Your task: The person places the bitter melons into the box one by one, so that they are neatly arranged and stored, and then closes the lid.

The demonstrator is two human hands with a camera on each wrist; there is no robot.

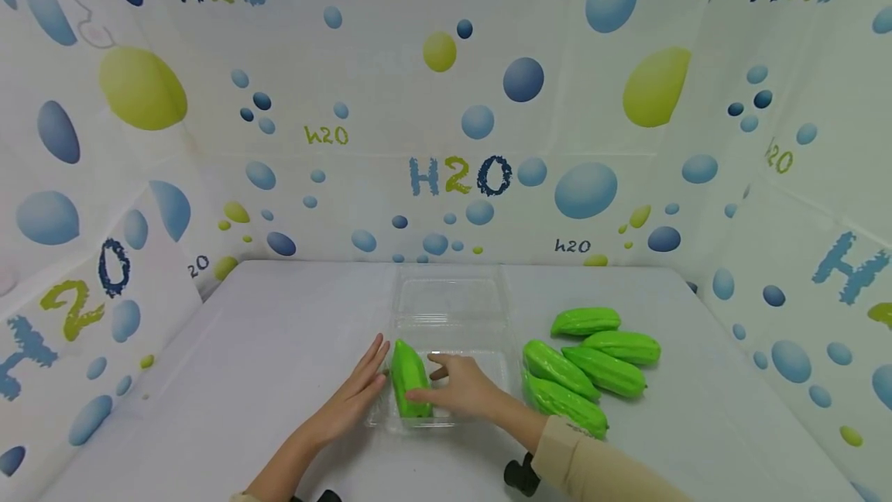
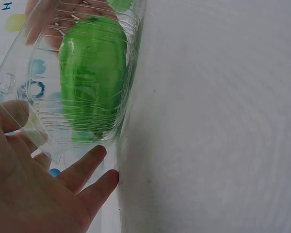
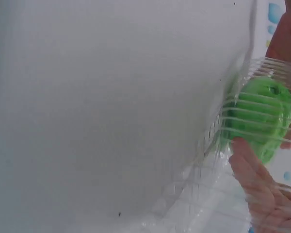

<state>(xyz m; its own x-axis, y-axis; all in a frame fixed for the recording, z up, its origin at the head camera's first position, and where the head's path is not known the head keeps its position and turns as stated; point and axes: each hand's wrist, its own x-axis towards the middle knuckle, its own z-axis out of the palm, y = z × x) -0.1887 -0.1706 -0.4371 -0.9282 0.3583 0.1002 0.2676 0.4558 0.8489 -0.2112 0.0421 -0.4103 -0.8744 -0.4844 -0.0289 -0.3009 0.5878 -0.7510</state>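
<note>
A glossy green ribbed, gourd-like vegetable (image 1: 409, 382) lies lengthwise at the left side of a clear plastic clamshell box (image 1: 481, 366), whose lid (image 1: 451, 300) is folded back. My left hand (image 1: 351, 397) stands at the box's left side with fingers extended; in the left wrist view its fingers (image 2: 89, 167) are spread beside the clear wall. Over the box, my right hand (image 1: 463, 387) has its thumb against the vegetable and its other fingers loosely bent, apart from the thumb. Through the ribbed wall, the right wrist view shows a fingertip (image 3: 240, 145) at the vegetable (image 3: 264, 114).
To the right of the box lies a loose group of several similar green vegetables (image 1: 602, 370) on the white table (image 1: 279, 347). A patterned sheet (image 1: 376, 68) with bubbles and lettering surrounds the table at the back and sides.
</note>
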